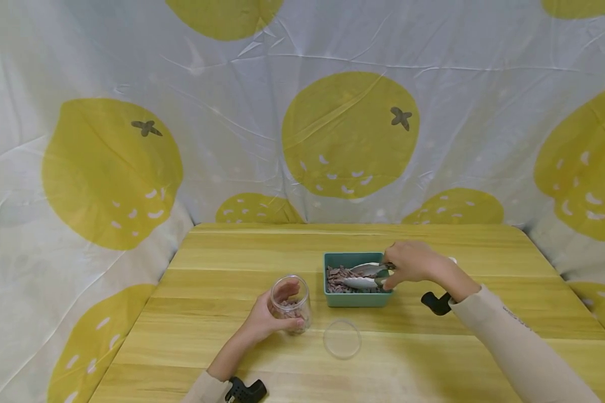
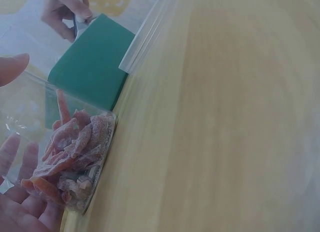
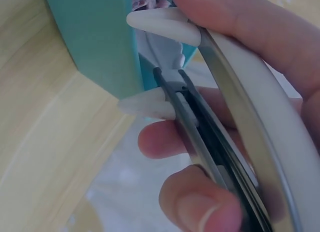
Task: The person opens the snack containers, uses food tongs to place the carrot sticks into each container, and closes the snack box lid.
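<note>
My left hand (image 1: 263,320) curls round a clear jar (image 1: 305,313) that stands open-topped on the table. Pinkish dried strips (image 2: 75,152) lie in the bottom of the jar, as the left wrist view shows. To the right sits a green rectangular container (image 1: 355,300) with more of the strips (image 1: 340,279) inside. My right hand (image 1: 412,262) grips metal tongs (image 3: 250,122) with white parts. The spread tips of the tongs (image 1: 362,282) are down inside the container, at the strips; whether they pinch any, I cannot tell.
A clear round lid (image 1: 342,339) lies on the wooden table (image 1: 408,364) in front of the green container. Behind the table hangs a pale cloth (image 1: 242,140) with yellow fruit prints. A black wrist device (image 1: 436,303) sits under my right wrist.
</note>
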`<state>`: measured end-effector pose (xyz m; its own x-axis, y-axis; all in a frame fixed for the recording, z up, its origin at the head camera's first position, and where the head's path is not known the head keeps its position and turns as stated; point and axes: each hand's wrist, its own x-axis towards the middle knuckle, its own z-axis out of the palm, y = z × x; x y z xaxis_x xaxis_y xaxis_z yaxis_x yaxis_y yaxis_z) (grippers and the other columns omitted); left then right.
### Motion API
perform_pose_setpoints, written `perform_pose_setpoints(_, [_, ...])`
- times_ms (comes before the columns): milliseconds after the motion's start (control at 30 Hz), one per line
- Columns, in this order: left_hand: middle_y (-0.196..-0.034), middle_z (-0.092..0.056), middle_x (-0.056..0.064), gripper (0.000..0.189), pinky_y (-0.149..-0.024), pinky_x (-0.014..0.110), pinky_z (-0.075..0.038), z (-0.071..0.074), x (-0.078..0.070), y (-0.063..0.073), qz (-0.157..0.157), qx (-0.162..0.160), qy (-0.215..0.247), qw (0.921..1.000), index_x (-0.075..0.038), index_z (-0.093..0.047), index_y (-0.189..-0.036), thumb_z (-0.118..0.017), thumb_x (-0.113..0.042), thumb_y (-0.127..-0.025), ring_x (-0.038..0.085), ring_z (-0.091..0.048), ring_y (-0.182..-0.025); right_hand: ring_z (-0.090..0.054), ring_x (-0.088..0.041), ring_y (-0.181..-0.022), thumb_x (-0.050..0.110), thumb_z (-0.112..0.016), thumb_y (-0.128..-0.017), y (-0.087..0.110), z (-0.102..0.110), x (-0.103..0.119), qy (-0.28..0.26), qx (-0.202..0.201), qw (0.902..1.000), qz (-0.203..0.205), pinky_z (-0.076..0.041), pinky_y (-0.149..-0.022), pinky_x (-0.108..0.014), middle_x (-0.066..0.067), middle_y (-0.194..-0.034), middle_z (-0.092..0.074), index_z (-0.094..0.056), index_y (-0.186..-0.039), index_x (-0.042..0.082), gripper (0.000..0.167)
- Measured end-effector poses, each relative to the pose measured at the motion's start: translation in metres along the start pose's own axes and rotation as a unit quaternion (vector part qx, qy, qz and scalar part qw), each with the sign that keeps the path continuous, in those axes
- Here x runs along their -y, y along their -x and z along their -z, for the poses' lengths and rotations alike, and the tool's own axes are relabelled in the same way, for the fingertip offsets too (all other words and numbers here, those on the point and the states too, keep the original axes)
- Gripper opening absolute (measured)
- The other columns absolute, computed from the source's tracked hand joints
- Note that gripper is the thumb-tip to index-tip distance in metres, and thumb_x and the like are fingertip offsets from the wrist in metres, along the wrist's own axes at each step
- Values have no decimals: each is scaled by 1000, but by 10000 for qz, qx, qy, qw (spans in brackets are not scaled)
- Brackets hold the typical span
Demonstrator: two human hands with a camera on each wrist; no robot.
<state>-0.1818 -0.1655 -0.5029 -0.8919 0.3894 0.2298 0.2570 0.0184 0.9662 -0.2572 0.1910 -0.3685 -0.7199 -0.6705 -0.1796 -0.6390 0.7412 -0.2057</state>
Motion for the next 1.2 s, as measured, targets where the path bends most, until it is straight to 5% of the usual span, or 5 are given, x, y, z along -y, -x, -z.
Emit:
perform_pose_setpoints(133, [-142, -52, 22, 76, -112, 44, -37, 0, 0, 0, 26, -27, -24, 10000, -2, -47, -144, -85, -2, -77, 40, -45, -134, -62, -13, -74, 35, -82, -82, 2, 1, -3, -55, 7, 10000, 55, -49, -60, -29, -6, -101, -72, -75, -108, 3, 42])
perform_pose_setpoints(533, [-141, -53, 22, 75, -112, 48, -36, 0, 2, -1, 75, -35, -98, 9999, 0, -48, -143, -84, 0, -78, 41, -46, -133, -67, -26, -96, 40, -78, -86, 7, 5, -11, -296, 123, 9995, 55, -57, -79, -43, -9, -113, -71, -73, -116, 4, 47])
perform_pose_setpoints(667, [-140, -52, 24, 75, -112, 52, -34, -1, 1, -2, -37, -22, 10, 10000, 2, -47, -142, -83, 2, -77, 44, -45, -133, -66, -22, -92, 40, -77, -86, 9, 9, -14, -407, 138, 9990, 71, -56, -76, -41, -5, -110, -71, -73, -116, 5, 46])
perform_pose_setpoints(900, [-140, -52, 25, 75, -112, 51, -35, 0, 0, -2, -67, -24, 64, 10000, 4, -46, -142, -84, 2, -77, 45, -44, -133, -51, -5, -63, 37, -75, -89, 14, 15, -18, -821, 168, 9962, 219, -39, -57, -28, 11, -81, -65, -76, -104, 12, 29])
perform_pose_setpoints(1200, [-141, -52, 23, 75, -112, 47, -36, 0, -2, 0, 1, -32, 31, 10000, 2, -47, -142, -84, 1, -77, 43, -45, -133, -40, -4, -55, 32, -74, -90, 18, 22, -22, -886, 150, 9952, 384, -33, -54, -25, 13, -70, -58, -73, -89, 21, 11])
